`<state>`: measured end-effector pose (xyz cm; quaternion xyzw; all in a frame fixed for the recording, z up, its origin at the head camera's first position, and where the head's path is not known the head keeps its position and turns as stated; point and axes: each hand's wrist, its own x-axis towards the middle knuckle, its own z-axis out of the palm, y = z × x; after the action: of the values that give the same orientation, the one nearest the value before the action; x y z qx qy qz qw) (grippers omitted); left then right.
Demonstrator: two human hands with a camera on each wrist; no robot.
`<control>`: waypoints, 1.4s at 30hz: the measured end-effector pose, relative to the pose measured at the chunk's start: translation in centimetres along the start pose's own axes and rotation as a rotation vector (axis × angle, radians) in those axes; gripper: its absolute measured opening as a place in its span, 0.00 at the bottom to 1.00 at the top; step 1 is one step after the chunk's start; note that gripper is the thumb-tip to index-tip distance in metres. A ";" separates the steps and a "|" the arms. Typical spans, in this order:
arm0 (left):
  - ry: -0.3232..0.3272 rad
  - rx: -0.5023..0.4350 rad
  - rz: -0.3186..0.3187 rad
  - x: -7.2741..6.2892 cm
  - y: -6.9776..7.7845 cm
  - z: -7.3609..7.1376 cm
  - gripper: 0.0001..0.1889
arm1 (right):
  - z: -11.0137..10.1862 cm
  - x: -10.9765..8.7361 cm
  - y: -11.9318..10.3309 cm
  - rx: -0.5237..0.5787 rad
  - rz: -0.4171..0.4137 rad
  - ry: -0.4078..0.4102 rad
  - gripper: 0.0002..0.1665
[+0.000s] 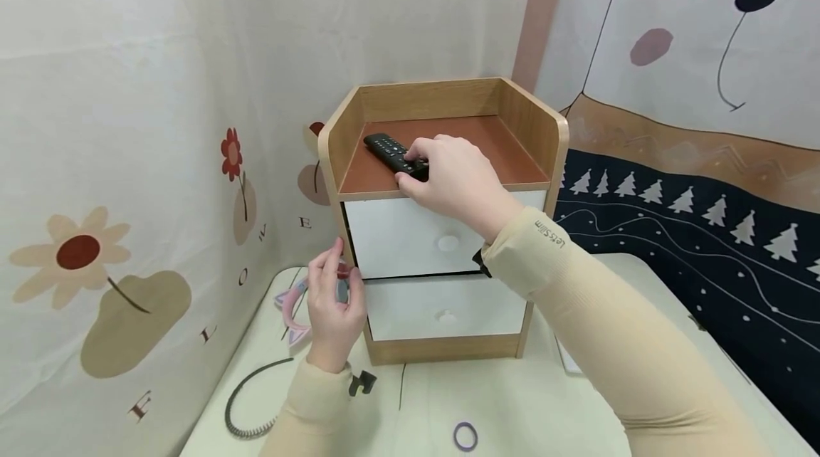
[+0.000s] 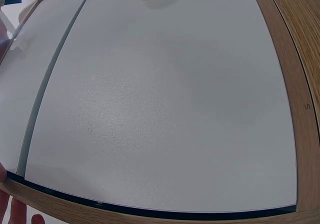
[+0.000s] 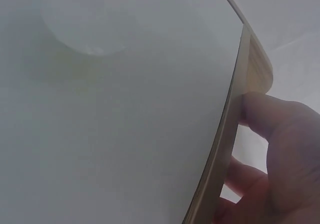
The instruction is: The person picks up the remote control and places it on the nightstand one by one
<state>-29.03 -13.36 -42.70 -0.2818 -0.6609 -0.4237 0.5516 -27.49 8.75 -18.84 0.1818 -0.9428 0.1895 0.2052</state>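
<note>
A black remote control point(image 1: 391, 151) lies slanted on the brown top shelf of a small wood-edged cabinet point(image 1: 429, 100) with two white drawers. My right hand point(image 1: 451, 176) reaches over the upper drawer and grips the remote's near end between thumb and fingers. The remote is out of sight in the right wrist view, where the right hand point(image 3: 292, 159) shows beyond the shelf's front edge. At the cabinet's left side, my left hand point(image 1: 336, 307) rests against the edge with its fingers extended upward. Only fingertips point(image 2: 19, 209) of it show in the left wrist view.
A pink headband with cat ears point(image 1: 291, 311) lies behind my left hand, partly hidden. A dark coiled band point(image 1: 233, 407) is at the table's left, and a purple ring point(image 1: 465, 436) sits in front. A white flat object point(image 1: 569, 357) shows partly beside the cabinet's right.
</note>
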 end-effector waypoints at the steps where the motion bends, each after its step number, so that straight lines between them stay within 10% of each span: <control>1: 0.000 0.001 0.000 0.0 0.0 0.0 0.32 | 0.0 0.2 0.0 0.011 -0.001 -0.005 0.21; 42: -0.015 0.023 -0.041 0.0 0.4 0.0 0.32 | 2.0 4.7 -0.6 -0.016 0.073 -0.115 0.29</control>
<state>-28.70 -13.20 -42.58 -0.2651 -0.6756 -0.4248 0.5410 -31.91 6.14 -18.27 0.1560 -0.9606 0.1784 0.1451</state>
